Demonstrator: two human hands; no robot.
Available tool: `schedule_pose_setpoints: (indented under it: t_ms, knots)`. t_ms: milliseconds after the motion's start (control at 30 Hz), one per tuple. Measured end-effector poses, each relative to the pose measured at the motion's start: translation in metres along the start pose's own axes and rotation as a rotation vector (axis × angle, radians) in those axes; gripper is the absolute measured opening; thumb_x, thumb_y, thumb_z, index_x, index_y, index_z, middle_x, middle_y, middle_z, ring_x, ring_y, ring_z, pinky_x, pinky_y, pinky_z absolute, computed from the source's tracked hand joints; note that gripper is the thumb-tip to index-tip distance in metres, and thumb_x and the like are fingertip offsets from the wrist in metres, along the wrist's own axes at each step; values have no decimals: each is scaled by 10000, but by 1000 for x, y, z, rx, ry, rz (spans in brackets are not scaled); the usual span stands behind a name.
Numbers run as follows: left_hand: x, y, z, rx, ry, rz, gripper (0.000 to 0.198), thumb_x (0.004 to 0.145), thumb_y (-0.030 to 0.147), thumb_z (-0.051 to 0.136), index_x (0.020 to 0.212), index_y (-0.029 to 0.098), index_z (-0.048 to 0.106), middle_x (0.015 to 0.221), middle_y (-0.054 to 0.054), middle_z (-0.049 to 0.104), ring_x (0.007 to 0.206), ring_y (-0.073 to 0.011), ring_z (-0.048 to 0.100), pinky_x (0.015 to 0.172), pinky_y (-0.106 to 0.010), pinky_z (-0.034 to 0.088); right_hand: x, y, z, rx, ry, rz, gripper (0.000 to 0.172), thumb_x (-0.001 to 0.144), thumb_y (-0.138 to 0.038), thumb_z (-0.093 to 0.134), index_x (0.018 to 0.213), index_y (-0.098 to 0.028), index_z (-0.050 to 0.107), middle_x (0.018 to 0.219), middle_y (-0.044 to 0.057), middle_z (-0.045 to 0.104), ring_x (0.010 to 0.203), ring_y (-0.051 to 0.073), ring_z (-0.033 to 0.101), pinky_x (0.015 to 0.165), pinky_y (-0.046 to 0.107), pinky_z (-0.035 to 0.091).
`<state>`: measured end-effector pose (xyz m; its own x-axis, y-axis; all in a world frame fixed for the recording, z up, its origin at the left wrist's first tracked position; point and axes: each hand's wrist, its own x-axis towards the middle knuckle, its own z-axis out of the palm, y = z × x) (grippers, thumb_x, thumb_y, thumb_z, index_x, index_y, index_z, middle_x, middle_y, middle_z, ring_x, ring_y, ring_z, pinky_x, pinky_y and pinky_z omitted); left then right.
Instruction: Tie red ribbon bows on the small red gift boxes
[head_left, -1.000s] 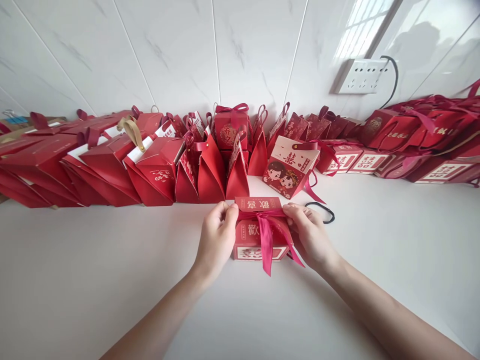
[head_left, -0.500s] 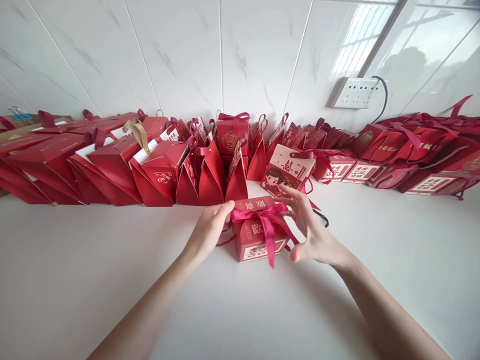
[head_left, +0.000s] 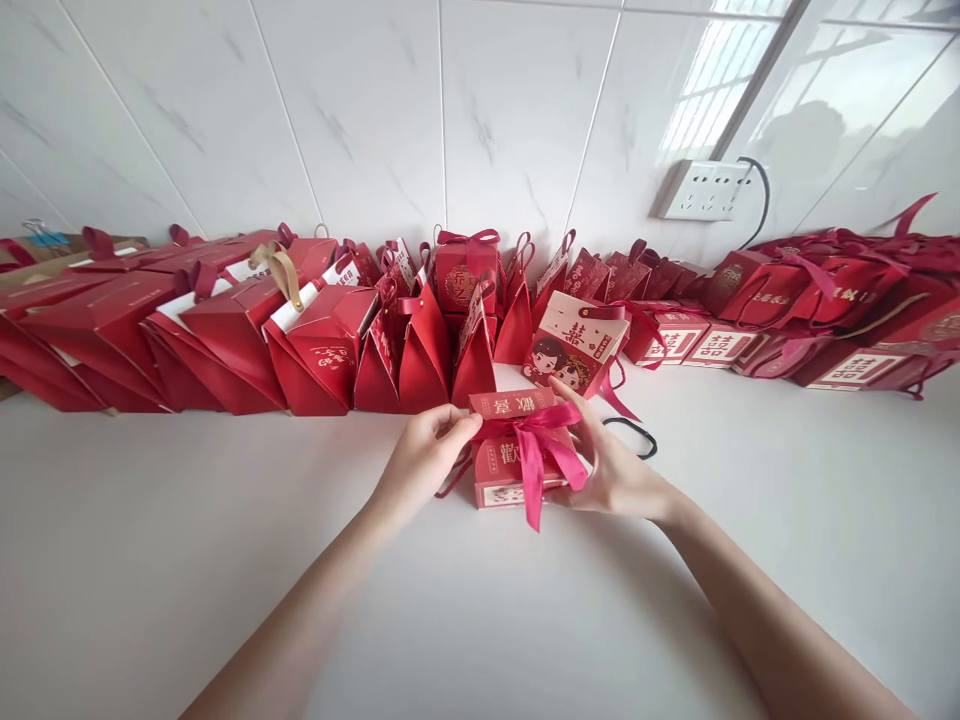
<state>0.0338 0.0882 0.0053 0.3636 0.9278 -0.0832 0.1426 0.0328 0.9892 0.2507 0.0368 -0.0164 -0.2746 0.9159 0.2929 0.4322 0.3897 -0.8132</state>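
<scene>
A red gift box (head_left: 499, 460) with gold lettering and a pink ribbon bow (head_left: 531, 440) stands on the white table, its white label facing the front. My left hand (head_left: 431, 455) pinches the box's upper left side, thumb near the ribbon. Around the right side curls my right hand (head_left: 611, 465), its fingers partly hidden behind the box and bow. Just behind stands a box with two cartoon figures (head_left: 574, 345), leaning back. Dark red cord shows at the held box's lower left.
Red twisted boxes (head_left: 311, 350) line the wall on the left. More ribboned boxes (head_left: 847, 300) are piled at the right. A black loop (head_left: 651, 440) lies right of my right hand. A power socket (head_left: 705, 190) is on the tiled wall.
My right hand has closed in from an open spread onto the box's right side. The box's front has tilted and its ribbon tails have shifted. My left fingers have moved slightly right.
</scene>
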Motion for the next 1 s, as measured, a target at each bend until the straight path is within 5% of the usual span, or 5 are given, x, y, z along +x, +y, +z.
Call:
schedule_pose_setpoints:
  t_ms: [200, 367, 467, 800, 1000]
  knots:
    - [-5, 1, 3, 144, 207, 408, 245, 879, 362, 535, 707, 192, 493, 654, 36, 485, 594, -93, 465, 540, -201, 385, 4, 13, 6, -366, 300, -276, 1045, 698, -264, 741, 1510, -252, 83, 1459, 186, 336, 1337, 361, 377, 1033, 537, 421]
    - [-9, -3, 8, 452, 347, 1176, 129, 843, 162, 605, 765, 196, 507, 723, 10, 570, 676, -116, 547, 666, -270, 468, 4, 14, 7, -466, 399, -395, 1070, 724, -307, 757, 1510, -284, 30, 1451, 183, 326, 1332, 361, 371, 992, 534, 470]
    - [-14, -3, 11, 642, 328, 1445, 110, 816, 131, 639, 819, 196, 550, 632, 34, 579, 585, -109, 523, 670, -308, 483, 3, 13, 8, -470, 460, -458, 1072, 719, -296, 769, 1509, -297, 45, 1456, 178, 311, 1329, 369, 373, 981, 537, 483]
    - [-26, -5, 17, 684, 90, 1515, 141, 840, 77, 508, 902, 149, 612, 711, 5, 671, 681, -112, 616, 732, -297, 501, 1, 11, 15, -421, 469, -446, 1047, 749, -331, 740, 1491, -382, 3, 1462, 133, 296, 1359, 366, 343, 990, 555, 481]
    - [-22, -7, 18, 623, 164, 1564, 147, 795, 54, 533, 906, 139, 577, 675, 10, 639, 624, -108, 573, 702, -299, 491, 1, 10, 16, -366, 465, -477, 1021, 760, -307, 733, 1499, -359, 31, 1468, 135, 284, 1362, 350, 334, 1013, 546, 467]
